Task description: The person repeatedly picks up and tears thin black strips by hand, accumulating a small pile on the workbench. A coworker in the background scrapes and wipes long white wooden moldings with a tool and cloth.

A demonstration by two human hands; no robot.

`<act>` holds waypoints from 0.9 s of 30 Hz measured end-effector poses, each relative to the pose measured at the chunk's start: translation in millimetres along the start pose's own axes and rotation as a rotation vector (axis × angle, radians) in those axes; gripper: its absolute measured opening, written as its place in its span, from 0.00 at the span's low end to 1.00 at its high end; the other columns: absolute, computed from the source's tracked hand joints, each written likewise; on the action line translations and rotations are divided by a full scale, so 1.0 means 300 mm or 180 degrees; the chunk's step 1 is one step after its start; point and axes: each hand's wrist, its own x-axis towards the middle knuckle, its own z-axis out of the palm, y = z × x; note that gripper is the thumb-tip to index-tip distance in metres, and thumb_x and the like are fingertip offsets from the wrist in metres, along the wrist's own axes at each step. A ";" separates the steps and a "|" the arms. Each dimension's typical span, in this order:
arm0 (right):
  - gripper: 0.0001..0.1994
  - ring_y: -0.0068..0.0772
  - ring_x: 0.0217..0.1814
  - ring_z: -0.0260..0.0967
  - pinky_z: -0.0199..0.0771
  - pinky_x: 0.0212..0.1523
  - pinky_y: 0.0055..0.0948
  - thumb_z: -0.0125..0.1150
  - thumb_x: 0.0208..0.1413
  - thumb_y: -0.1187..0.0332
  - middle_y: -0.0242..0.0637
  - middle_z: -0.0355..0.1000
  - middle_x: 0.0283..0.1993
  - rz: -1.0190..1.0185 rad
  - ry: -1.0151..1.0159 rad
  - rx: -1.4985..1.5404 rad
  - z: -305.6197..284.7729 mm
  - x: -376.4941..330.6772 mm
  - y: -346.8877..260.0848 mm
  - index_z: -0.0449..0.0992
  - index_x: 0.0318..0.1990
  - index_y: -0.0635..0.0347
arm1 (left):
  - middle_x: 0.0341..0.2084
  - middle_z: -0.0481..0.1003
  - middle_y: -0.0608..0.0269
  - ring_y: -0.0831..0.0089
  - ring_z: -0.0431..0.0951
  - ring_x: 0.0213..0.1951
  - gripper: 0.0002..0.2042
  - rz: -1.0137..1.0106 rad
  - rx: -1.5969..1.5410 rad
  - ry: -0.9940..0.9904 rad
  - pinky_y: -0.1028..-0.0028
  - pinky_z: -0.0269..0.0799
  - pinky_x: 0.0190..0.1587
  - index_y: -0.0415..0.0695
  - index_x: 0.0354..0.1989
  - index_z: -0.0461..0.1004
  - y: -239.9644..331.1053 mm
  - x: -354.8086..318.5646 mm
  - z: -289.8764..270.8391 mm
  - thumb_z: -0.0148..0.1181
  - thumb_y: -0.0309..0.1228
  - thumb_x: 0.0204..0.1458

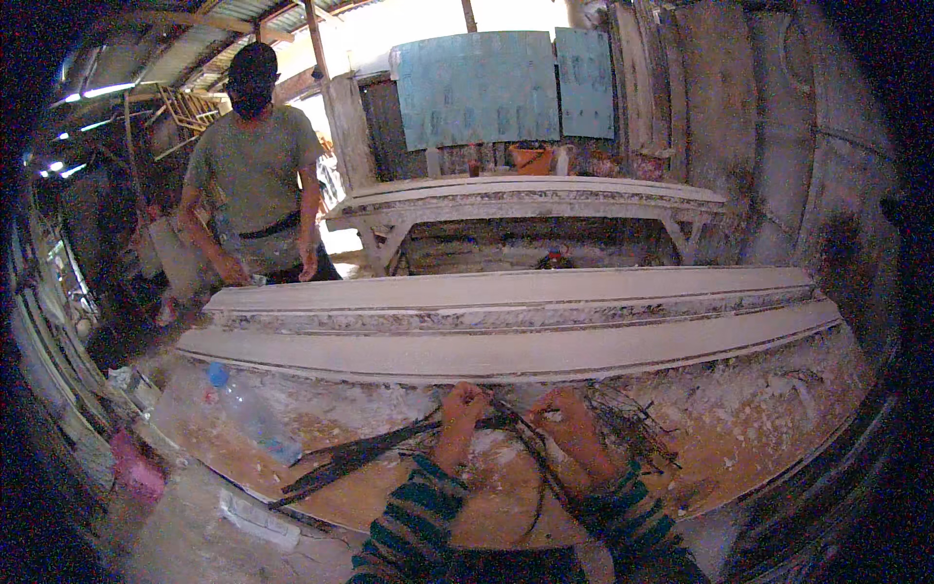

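My left hand (pixel 464 407) is closed in a pinch at the near edge of the long pale panels. Beside it, my right hand (pixel 564 413) is also pinched, its fingertips turned toward the left one. Whatever is between the fingers of each is too small to make out. Dark thin strips (pixel 365 454) lie fanned out under and left of my left wrist. More dark strips (pixel 537 450) pass between my hands toward my body, and a loose tangle of dark strands (pixel 637 428) lies right of my right hand. Striped sleeves cover both forearms.
Two long pale panels (pixel 545 352) lie across the dusty worktable (pixel 778 428). A plastic bottle with a blue cap (pixel 245 409) lies at left. Across the table stands a person (pixel 258 185) in a cap and dark mask. Behind is another long bench (pixel 525 201).
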 end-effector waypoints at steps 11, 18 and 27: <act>0.07 0.36 0.63 0.57 0.55 0.62 0.38 0.58 0.55 0.67 0.40 0.62 0.60 0.0656 -0.1534 0.2599 -0.009 -0.031 -0.052 0.78 0.39 0.57 | 0.26 0.75 0.68 0.79 0.72 0.32 0.06 0.0036 0.0297 0.0117 0.77 0.67 0.36 0.42 0.28 0.76 -0.016 0.018 0.011 0.65 0.30 0.45; 0.06 0.33 0.57 0.63 0.60 0.59 0.34 0.64 0.48 0.73 0.37 0.73 0.45 0.0141 -0.1021 0.1823 0.002 -0.023 0.025 0.77 0.36 0.59 | 0.27 0.77 0.64 0.77 0.74 0.32 0.06 0.0398 0.1020 -0.0069 0.75 0.70 0.37 0.41 0.29 0.76 -0.045 0.031 0.011 0.65 0.28 0.45; 0.05 0.25 0.39 0.68 0.67 0.45 0.28 0.67 0.45 0.74 0.30 0.72 0.34 0.0397 -0.0968 0.1227 0.005 -0.017 0.085 0.75 0.28 0.60 | 0.24 0.77 0.64 0.76 0.75 0.30 0.07 -0.0135 0.0924 -0.0570 0.74 0.72 0.37 0.39 0.29 0.76 -0.052 0.010 0.034 0.65 0.29 0.46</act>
